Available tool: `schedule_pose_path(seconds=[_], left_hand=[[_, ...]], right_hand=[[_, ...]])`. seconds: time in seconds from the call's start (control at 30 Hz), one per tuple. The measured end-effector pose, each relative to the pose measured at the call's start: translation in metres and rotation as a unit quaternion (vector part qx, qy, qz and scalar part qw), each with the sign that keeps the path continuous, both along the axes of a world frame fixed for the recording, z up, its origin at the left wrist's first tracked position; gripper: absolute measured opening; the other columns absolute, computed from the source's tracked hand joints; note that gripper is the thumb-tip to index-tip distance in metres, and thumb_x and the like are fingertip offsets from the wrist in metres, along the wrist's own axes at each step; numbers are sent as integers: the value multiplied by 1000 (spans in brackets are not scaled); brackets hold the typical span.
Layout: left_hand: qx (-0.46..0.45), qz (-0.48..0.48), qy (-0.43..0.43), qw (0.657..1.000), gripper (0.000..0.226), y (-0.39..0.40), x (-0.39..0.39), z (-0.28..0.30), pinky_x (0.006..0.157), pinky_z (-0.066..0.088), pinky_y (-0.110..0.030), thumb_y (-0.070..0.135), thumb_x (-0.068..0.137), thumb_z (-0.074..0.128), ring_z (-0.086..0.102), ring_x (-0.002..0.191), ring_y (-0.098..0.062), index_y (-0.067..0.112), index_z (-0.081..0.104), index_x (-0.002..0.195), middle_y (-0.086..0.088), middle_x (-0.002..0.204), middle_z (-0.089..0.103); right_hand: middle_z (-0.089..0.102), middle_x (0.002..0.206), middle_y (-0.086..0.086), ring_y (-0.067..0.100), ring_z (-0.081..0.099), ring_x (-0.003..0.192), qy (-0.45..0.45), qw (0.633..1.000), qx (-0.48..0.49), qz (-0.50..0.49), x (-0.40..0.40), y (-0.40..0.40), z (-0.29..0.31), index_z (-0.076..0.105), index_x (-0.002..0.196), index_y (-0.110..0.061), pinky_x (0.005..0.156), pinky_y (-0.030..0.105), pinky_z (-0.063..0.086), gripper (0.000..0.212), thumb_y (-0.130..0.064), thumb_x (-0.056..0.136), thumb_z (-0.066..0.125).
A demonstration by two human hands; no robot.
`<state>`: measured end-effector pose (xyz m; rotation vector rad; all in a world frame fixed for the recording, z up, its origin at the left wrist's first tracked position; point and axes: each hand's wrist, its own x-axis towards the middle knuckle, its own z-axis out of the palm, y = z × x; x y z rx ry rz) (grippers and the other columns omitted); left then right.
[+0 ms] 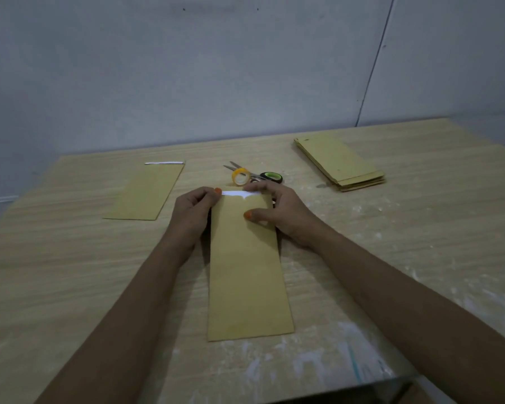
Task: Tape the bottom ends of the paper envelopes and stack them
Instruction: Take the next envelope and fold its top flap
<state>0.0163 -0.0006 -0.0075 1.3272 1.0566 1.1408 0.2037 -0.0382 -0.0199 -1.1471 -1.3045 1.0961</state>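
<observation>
A long tan paper envelope [247, 275] lies lengthwise on the wooden table [70, 272] in front of me. A strip of white tape [239, 193] runs along its far end. My left hand [191, 212] pinches the far left corner at the tape. My right hand [279, 211] presses on the far right corner, thumb flat on the paper. One taped envelope [148, 193] lies flat at the left. A stack of envelopes [340, 163] sits at the far right.
A yellow roll of clear tape [240, 176] and scissors [260, 174] with black and green handles lie just beyond my hands. White dusty smears mark the table's right and near side. A grey wall stands behind the table.
</observation>
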Motion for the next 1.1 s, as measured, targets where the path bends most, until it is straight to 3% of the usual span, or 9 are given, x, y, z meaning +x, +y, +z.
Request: schedule_pose_path(seconds=[0.2,0.37,0.6,0.7,0.77,0.83,0.93,1.03,1.1], left_hand=[[33,-32,12,999,24,-1,0,-4,59,44,-23,16,98,61,53,65,-9,11,70,76,1,70,64],[64,-46,19,997,19,0,1,-9,60,47,-22,15,98,61,58,68,-9,6,73,88,-1,74,69],[119,-21,32,992,17,0,3,-10,62,47,-18,13,98,60,59,68,-3,3,72,92,0,77,69],[138,-18,46,989,15,2,2,-11,65,47,-20,14,99,60,60,72,-4,5,72,97,-3,83,70],[148,-30,53,987,13,1,1,-11,65,47,-20,13,99,60,61,74,-6,13,66,110,-5,93,69],[161,-41,68,984,25,-1,1,-10,63,46,-18,13,97,62,61,70,-7,23,57,119,-2,106,65],[195,-69,119,971,26,-1,-1,-11,59,46,-23,15,93,65,59,62,-9,27,58,115,7,112,62],[177,-103,132,970,23,2,-3,-14,68,56,-40,25,90,67,67,85,-25,31,63,112,7,116,64],[161,-109,123,973,19,2,-2,-14,70,57,-40,20,91,69,68,86,-27,29,64,107,5,115,66]], right_hand=[[67,98,4,13,65,79,-5,1000,21,-16,2,-2,1,68,95,-14,70,30,55,24,0,79,78],[67,96,9,27,68,86,-77,995,40,-46,9,0,0,65,85,-17,74,46,58,19,-17,78,83],[69,98,12,35,69,87,-111,991,49,-58,10,1,-1,65,87,-20,70,51,58,27,-32,74,85],[67,99,12,36,68,86,-104,992,54,-55,10,2,-2,63,88,-20,69,46,57,22,-26,79,82],[65,97,11,27,65,79,-109,991,61,-55,11,3,-3,63,86,-21,63,36,54,17,-21,81,80],[64,92,6,17,60,75,-116,989,68,-58,12,3,-3,64,85,-20,61,27,46,15,-17,83,78],[65,92,5,15,60,77,-120,988,74,-64,13,4,-3,65,85,-17,62,26,44,12,-15,84,77],[64,94,8,14,60,76,-113,988,81,-62,14,3,0,66,86,-14,62,26,47,12,-13,84,77],[63,96,12,14,60,77,-111,989,84,-57,14,2,1,66,86,-13,62,26,47,12,-12,84,77]])
